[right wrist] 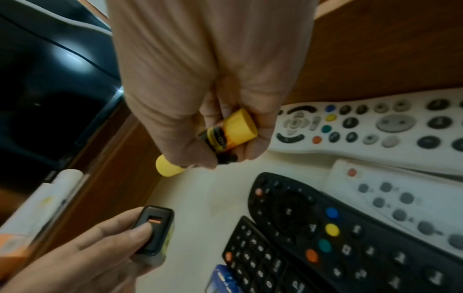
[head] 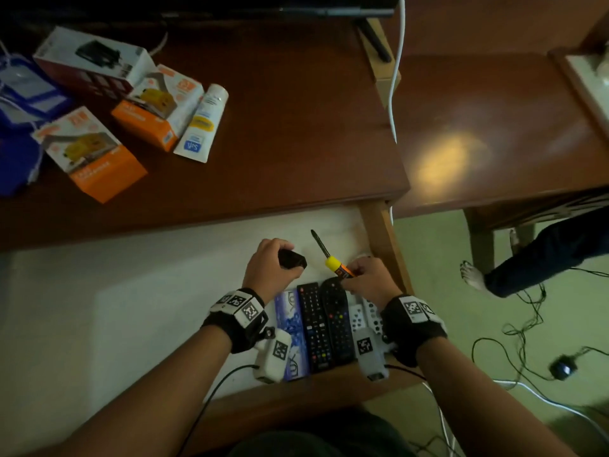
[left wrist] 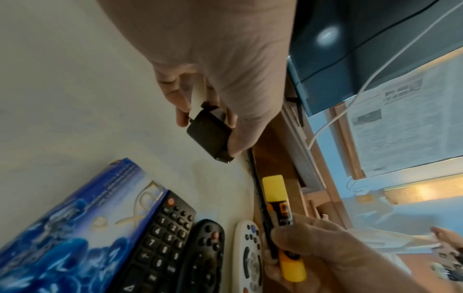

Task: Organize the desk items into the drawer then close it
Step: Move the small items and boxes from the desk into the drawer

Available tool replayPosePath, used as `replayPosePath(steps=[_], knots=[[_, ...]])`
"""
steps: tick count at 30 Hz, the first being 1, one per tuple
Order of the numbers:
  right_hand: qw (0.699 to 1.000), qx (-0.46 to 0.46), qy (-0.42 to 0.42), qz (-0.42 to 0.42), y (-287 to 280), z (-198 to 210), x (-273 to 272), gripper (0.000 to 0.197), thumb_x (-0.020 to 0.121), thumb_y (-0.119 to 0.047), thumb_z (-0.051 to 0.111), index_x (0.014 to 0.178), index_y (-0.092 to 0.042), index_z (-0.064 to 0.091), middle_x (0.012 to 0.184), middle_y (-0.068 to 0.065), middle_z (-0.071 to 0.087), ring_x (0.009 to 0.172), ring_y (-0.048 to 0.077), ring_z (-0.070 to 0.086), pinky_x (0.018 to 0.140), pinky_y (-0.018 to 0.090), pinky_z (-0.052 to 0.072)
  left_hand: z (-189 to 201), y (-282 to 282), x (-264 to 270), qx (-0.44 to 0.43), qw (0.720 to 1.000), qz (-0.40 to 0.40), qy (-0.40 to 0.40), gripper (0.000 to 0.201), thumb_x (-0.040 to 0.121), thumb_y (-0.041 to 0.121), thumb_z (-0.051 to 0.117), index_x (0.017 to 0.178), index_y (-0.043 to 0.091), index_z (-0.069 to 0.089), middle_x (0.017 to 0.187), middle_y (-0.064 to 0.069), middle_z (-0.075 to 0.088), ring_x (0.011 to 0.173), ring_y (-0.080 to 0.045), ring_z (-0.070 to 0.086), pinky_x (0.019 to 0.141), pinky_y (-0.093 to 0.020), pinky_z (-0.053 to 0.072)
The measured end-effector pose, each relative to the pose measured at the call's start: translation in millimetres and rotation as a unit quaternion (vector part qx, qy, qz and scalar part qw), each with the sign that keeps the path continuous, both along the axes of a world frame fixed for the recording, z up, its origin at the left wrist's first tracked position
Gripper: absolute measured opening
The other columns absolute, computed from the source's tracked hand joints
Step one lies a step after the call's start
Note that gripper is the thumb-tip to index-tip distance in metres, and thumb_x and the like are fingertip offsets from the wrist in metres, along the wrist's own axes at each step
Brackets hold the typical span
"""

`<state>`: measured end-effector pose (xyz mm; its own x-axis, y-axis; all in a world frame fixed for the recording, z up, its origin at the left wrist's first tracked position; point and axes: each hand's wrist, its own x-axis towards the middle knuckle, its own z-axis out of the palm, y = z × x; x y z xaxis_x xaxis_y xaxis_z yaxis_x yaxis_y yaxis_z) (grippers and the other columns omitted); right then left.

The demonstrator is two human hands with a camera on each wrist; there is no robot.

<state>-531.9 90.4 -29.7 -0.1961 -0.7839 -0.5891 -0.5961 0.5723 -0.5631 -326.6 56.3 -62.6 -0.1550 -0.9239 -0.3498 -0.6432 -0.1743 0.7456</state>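
Note:
The drawer (head: 164, 291) is pulled out and has a white lining. My left hand (head: 270, 268) grips a small black charger block (head: 291, 258) just above the lining; the same charger (left wrist: 209, 136) shows in the left wrist view. My right hand (head: 369, 280) pinches a yellow-and-orange glue stick (head: 339, 267) together with a black pen (head: 319, 242), close to the drawer's right wall. That glue stick (right wrist: 235, 126) sits between thumb and fingers. Below both hands, a blue box (head: 293, 324), two black remotes (head: 316, 324) and white remotes (head: 362, 315) lie side by side.
On the brown desk (head: 296, 127) at the back left lie two orange boxes (head: 95, 156), a white-and-red box (head: 89, 61), a white tube (head: 204, 123) and a blue bag (head: 19, 127). A second table (head: 494, 127) stands at the right. Another person's foot (head: 474, 275) and cables are on the floor.

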Motion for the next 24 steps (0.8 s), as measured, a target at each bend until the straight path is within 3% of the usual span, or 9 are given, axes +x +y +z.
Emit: replayPosePath(steps=[4, 9, 13, 18, 21, 24], knots=[[0.999, 0.01, 0.042, -0.028, -13, -16, -4, 0.01, 0.071, -0.011, 0.076, 0.077, -0.009, 0.069, 0.069, 0.004, 0.06, 0.068, 0.017, 0.055, 0.06, 0.025, 0.042, -15, -11, -10, 0.027, 0.998, -0.031, -0.043, 0.041, 0.078, 0.028, 0.076, 0.113, 0.024, 0.056, 0.12, -0.001, 0.049, 0.108, -0.022, 0.054, 0.091, -0.029, 0.046], [0.995, 0.013, 0.096, -0.016, -53, -31, 1, 0.02, 0.077, -0.013, 0.071, 0.089, 0.004, 0.068, 0.088, 0.017, 0.068, 0.083, 0.028, 0.064, 0.072, 0.035, 0.053, -22, -27, -30, 0.023, 0.991, -0.084, -0.106, 0.04, 0.082, 0.023, 0.07, 0.118, 0.023, 0.055, 0.129, -0.004, 0.043, 0.113, -0.029, 0.046, 0.097, -0.037, 0.043], [0.992, 0.024, 0.122, -0.024, -73, -42, 4, 0.01, 0.082, -0.009, 0.061, 0.084, 0.001, 0.061, 0.088, 0.017, 0.065, 0.084, 0.032, 0.063, 0.063, 0.031, 0.048, -26, -38, -45, 0.03, 0.982, -0.119, -0.147, 0.04, 0.083, 0.017, 0.066, 0.121, 0.024, 0.054, 0.133, -0.003, 0.038, 0.115, -0.031, 0.043, 0.098, -0.04, 0.043], [0.992, 0.046, 0.104, -0.053, -76, -54, 5, 0.017, 0.085, -0.011, 0.058, 0.098, -0.001, 0.063, 0.098, 0.017, 0.063, 0.09, 0.034, 0.063, 0.065, 0.031, 0.046, -31, -44, -61, 0.007, 0.978, -0.129, -0.165, 0.044, 0.084, 0.01, 0.062, 0.125, 0.021, 0.052, 0.136, -0.006, 0.034, 0.117, -0.032, 0.042, 0.097, -0.041, 0.045], [0.994, 0.027, 0.089, -0.063, -76, -53, 0, 0.018, 0.085, -0.012, 0.056, 0.092, 0.002, 0.065, 0.088, 0.016, 0.063, 0.081, 0.034, 0.06, 0.062, 0.031, 0.044, -33, -42, -67, -0.006, 0.979, -0.119, -0.163, 0.055, 0.08, 0.003, 0.064, 0.13, 0.019, 0.047, 0.141, -0.007, 0.029, 0.121, -0.032, 0.042, 0.097, -0.039, 0.046], [0.994, -0.011, 0.068, -0.089, -76, -56, -4, 0.022, 0.086, -0.012, 0.053, 0.091, 0.002, 0.07, 0.093, 0.02, 0.066, 0.087, 0.037, 0.062, 0.069, 0.032, 0.047, -35, -38, -68, -0.01, 0.985, -0.085, -0.147, 0.07, 0.077, -0.002, 0.063, 0.137, 0.026, 0.041, 0.149, -0.004, 0.022, 0.131, -0.031, 0.034, 0.097, -0.038, 0.044]])
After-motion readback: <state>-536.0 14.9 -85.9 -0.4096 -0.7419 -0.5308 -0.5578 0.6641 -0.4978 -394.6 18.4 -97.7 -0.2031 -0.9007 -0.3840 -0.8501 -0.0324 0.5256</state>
